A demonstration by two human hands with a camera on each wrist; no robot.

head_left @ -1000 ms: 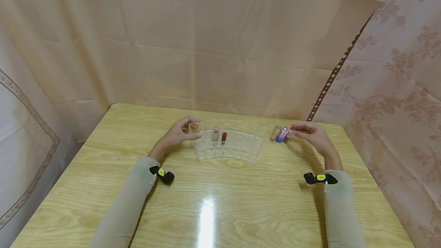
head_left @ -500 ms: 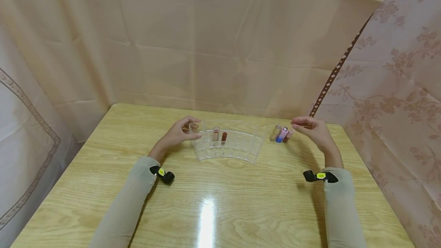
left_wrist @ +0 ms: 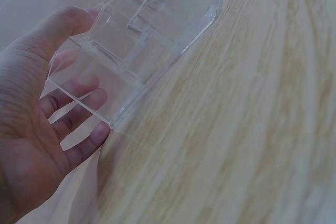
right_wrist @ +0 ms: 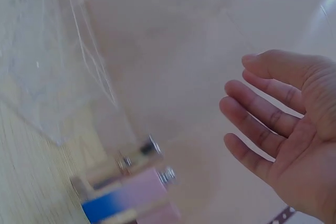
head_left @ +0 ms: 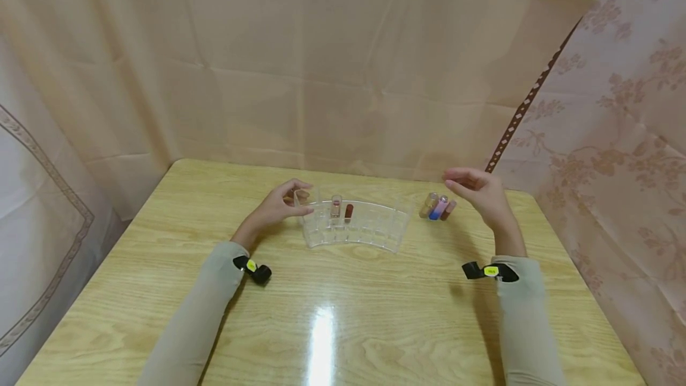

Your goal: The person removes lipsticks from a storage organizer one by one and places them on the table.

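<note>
A clear curved lipstick organizer with several compartments stands on the table. My left hand grips its left end; in the left wrist view the thumb lies at the upper edge and the fingers show behind the clear side wall. Two lipsticks stand in it: one with a transparent cap and a dark red one. To the organizer's right, a gold lipstick, a pink-and-blue lipstick and a pink-and-brown lipstick stand side by side. Above them my right hand hovers, fingers relaxed, holding nothing.
The wooden table extends toward me in front of the organizer. A beige curtain hangs right behind its far edge. Patterned cloth hangs along the right side.
My right hand has drawn away from the pink-and-brown lipstick, risen, and then shifted slightly left above the three lipsticks. The left hand and the organizer have stayed in place.
</note>
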